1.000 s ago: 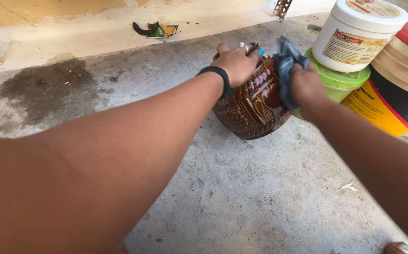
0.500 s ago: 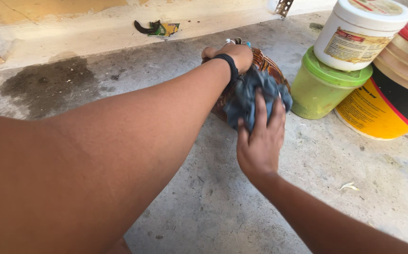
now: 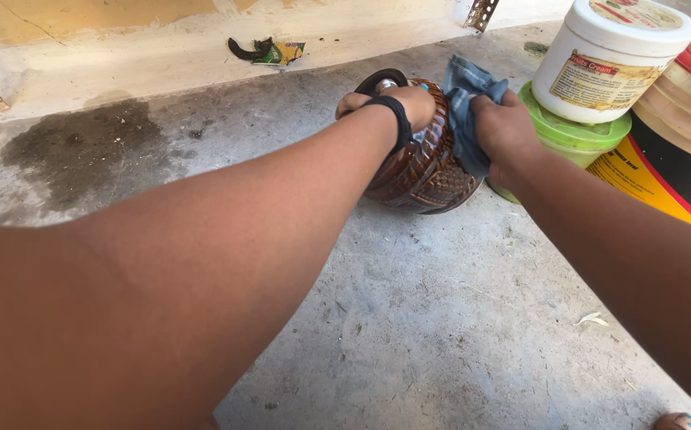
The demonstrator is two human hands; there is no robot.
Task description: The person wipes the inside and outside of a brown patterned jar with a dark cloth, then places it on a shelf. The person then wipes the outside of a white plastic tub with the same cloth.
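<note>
One brown glazed pot [image 3: 417, 163] lies tilted on the concrete floor [image 3: 441, 318] beside three stacked tubs [image 3: 600, 95]. Our left hand [image 3: 397, 103] clamps its rim, arm outstretched; our right hand [image 3: 505, 131] presses one blue cloth [image 3: 463, 103] against its side.

Glossy glazed brown ceramic pot [image 3: 421, 163], soft blue cloth [image 3: 463, 111], smooth plastic tubs [image 3: 608, 60], rough matt concrete floor [image 3: 441, 318].
</note>
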